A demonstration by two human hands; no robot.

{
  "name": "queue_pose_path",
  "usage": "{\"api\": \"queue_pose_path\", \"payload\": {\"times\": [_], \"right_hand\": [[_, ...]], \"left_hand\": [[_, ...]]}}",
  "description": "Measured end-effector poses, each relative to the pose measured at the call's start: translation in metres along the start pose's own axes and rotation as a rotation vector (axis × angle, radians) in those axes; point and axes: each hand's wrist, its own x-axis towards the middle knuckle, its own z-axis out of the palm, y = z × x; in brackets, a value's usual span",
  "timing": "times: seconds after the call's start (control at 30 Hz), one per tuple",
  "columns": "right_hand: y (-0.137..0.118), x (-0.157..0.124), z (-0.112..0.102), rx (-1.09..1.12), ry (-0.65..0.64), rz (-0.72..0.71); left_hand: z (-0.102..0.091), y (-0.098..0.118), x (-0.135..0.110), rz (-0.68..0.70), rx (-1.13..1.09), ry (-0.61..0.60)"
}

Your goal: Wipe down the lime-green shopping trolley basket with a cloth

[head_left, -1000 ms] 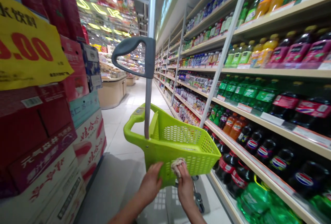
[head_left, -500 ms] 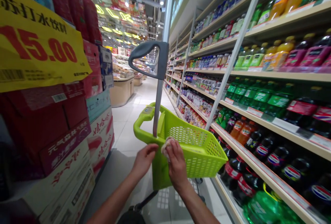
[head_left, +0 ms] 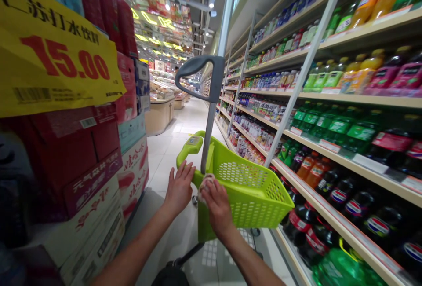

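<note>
A lime-green wheeled shopping basket stands in the aisle in front of me, its grey pull handle raised on a metal pole. My left hand rests against the basket's near left rim with its fingers stretched out and holds nothing. My right hand is closed on a crumpled pale cloth and presses it to the near rim beside the pole's base.
Shelves of soft-drink bottles run along the right, close to the basket. Stacked red and white drink cartons with a yellow 15.00 price sign fill the left. Tiled aisle floor stretches ahead toward a wooden display counter.
Both hands have climbed from the basket's front wall to its near rim by the pole, the right one carrying the cloth. The left hand's fingers have spread. The view shifted slightly.
</note>
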Motion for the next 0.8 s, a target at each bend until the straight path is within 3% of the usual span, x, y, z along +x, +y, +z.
{"api": "queue_pose_path", "payload": {"times": [0.07,0.2,0.4,0.6,0.8], "right_hand": [[0.005,0.002,0.001,-0.037,-0.002,-0.003],[0.008,-0.03,0.009,-0.04,-0.151,-0.034],[0.033,-0.027,-0.011,-0.07,0.058,0.11],[0.051,-0.076,-0.011,-0.136,-0.133,0.132],[0.067,-0.062,-0.036,-0.163,-0.003,0.237]], "left_hand": [[0.0,0.002,-0.001,-0.011,0.01,0.015],[0.005,0.002,-0.004,0.025,0.033,0.022],[0.012,0.005,-0.005,-0.004,0.045,0.055],[0.012,0.011,-0.01,-0.004,0.032,0.084],[0.025,0.038,-0.026,0.113,-0.011,0.078]]}}
